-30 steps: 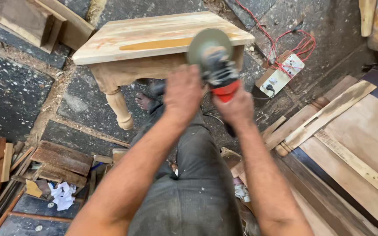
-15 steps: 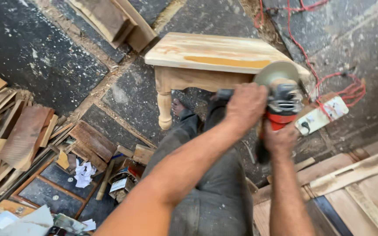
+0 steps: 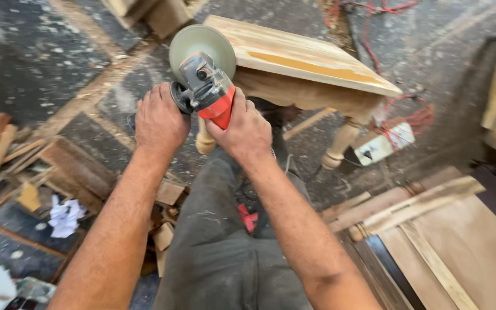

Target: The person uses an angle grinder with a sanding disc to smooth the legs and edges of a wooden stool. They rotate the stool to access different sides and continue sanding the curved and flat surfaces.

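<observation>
Left hand [image 3: 159,121] wrapped on side handle, right hand [image 3: 243,131] clamped around red angle grinder [image 3: 205,77] held above small wooden table's [image 3: 311,57] edge; disc could gouge wood if tilted.

Both forearms outstretched, bare; left hand [image 3: 159,121] and right hand [image 3: 243,131] side by side, fingers curled tight

both hands [image 3: 162,123] gripping angle grinder [image 3: 205,77], wooden table [image 3: 305,60]
</observation>
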